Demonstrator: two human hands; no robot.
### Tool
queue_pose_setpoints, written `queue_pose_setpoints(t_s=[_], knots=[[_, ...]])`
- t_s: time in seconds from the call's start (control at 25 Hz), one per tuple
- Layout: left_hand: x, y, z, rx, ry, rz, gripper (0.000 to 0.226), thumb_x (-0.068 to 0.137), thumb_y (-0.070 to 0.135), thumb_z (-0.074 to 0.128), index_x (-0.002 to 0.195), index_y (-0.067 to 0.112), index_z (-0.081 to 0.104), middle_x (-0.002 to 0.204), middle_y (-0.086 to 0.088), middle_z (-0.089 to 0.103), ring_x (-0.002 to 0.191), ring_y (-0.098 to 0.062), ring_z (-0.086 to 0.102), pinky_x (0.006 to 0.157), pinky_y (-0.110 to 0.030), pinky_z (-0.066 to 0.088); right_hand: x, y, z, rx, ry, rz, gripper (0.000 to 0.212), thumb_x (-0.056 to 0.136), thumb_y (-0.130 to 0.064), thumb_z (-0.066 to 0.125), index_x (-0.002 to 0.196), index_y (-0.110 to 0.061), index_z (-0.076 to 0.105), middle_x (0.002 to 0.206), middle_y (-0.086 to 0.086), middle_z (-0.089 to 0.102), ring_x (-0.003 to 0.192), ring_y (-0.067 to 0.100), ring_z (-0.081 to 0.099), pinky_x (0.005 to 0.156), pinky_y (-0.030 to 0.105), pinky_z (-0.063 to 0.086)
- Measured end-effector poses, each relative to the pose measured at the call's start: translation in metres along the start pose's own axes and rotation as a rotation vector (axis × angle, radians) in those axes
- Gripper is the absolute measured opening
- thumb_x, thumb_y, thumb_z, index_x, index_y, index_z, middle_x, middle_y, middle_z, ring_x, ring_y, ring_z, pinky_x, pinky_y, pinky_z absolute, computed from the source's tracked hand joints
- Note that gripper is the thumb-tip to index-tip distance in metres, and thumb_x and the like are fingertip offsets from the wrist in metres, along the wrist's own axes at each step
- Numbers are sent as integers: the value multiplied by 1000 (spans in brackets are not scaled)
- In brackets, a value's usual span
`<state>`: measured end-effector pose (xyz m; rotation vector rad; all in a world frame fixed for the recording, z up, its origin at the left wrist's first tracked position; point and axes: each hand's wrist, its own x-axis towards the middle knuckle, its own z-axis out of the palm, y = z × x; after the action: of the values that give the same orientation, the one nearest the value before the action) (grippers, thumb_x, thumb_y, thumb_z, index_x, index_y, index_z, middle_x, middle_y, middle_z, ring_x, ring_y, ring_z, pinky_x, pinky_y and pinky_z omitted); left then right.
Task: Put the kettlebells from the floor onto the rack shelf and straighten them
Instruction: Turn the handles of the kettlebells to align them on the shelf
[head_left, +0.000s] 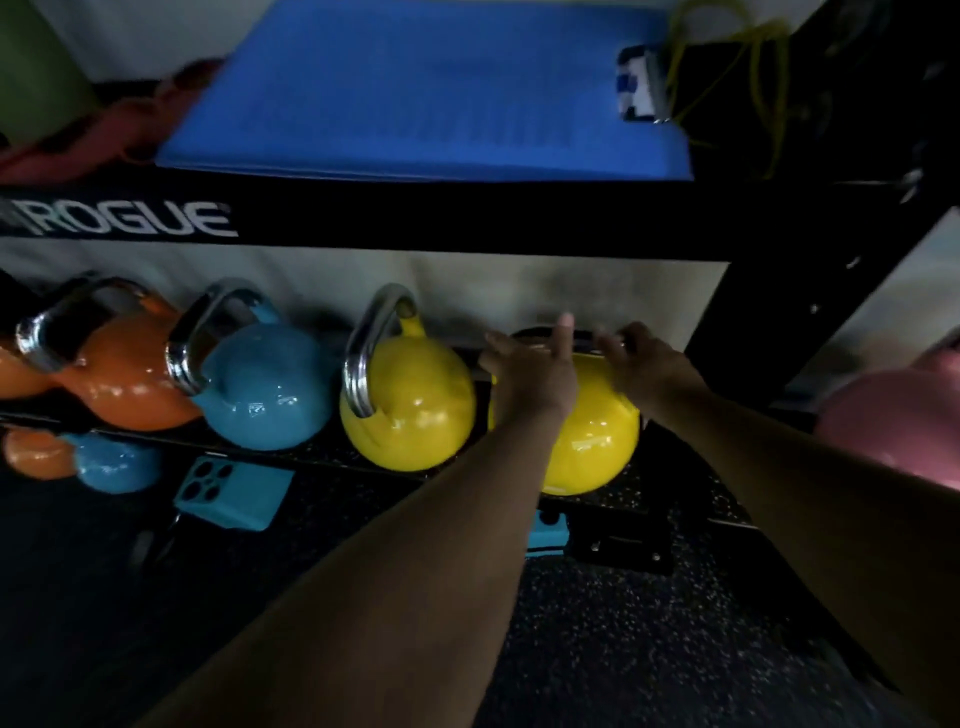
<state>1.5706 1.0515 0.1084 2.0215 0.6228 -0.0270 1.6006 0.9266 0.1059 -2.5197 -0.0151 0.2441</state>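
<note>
Several kettlebells stand in a row on the low rack shelf (317, 453): an orange kettlebell (124, 379), a blue kettlebell (260, 389), a yellow kettlebell (415, 410) with a steel handle, and a second yellow kettlebell (597, 441) at the right end. Both my hands are at the dark handle of that right-hand one. My left hand (530, 374) lies over the handle's left side with fingers spread, one finger pointing up. My right hand (644, 364) curls around the handle's right side. A pink kettlebell (893, 415) sits outside the rack at the far right, blurred.
The black top beam (467, 218) marked ROGUE runs above, carrying a blue mat (415, 93) and yellow bands (727, 67). A black upright (810, 291) stands right of my hands. Smaller orange and blue kettlebells (104, 462) and teal blocks (234, 493) lie below the shelf on speckled flooring.
</note>
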Motion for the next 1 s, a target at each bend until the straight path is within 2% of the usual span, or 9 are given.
queue_pose_setpoints(t_s=[0.08,0.2,0.28,0.4,0.52,0.68,0.76,0.88,1.0], knots=[[3,3,6,-47,10,-36,83,100,54,37,157,8,-1,161,-21,9,137,-43,36,103,-43,38,2,0,3,101,35,57,56,95,-62,36,116,-14,54,119,22,63,109,38,60,77,33,41],[23,-1,-3,-70,-94,81,76,102,48,38,158,15,-2,164,-19,5,144,-40,28,109,-42,34,-12,-6,4,111,91,102,60,96,-61,35,116,-9,56,112,20,65,104,37,61,74,34,42],[40,-10,-8,-49,-215,156,78,100,52,38,158,20,-3,165,-15,9,148,-36,23,114,-44,28,-26,-9,10,128,115,127,58,96,-60,34,112,-10,57,100,15,62,95,31,60,70,32,38],[40,-16,7,-113,-199,110,71,100,58,30,157,19,13,161,-18,24,144,-37,31,114,-48,33,-32,-4,8,360,70,190,56,89,-67,44,100,-16,64,88,6,65,84,25,62,64,29,43],[33,-15,18,-153,-159,87,66,101,57,23,156,21,18,161,-15,26,144,-37,32,111,-46,32,-33,-6,14,719,1,176,44,95,-54,47,121,-22,62,107,8,68,82,17,61,52,18,44],[47,-17,15,-194,-251,151,59,102,56,18,152,27,28,156,-11,37,140,-32,38,99,-34,32,-51,-11,40,840,55,160,44,101,-47,35,141,-32,48,120,1,63,82,13,59,56,14,43],[52,-17,22,-167,-299,155,61,100,61,18,151,31,32,154,-10,41,138,-32,40,104,-37,33,-55,-11,43,885,80,183,45,103,-46,30,142,-33,46,125,-1,62,86,14,62,62,18,46],[59,-13,28,-203,-306,127,64,98,65,19,148,29,39,151,-12,45,136,-31,44,111,-42,35,-52,-16,43,928,74,172,45,104,-42,27,146,-33,41,132,2,59,92,15,63,54,6,45],[70,-11,29,-286,-342,122,67,94,69,23,142,29,49,145,-13,53,131,-31,52,113,-48,38,-46,-25,51,997,55,139,47,104,-40,29,151,-35,30,120,12,60,87,18,59,52,8,46]])
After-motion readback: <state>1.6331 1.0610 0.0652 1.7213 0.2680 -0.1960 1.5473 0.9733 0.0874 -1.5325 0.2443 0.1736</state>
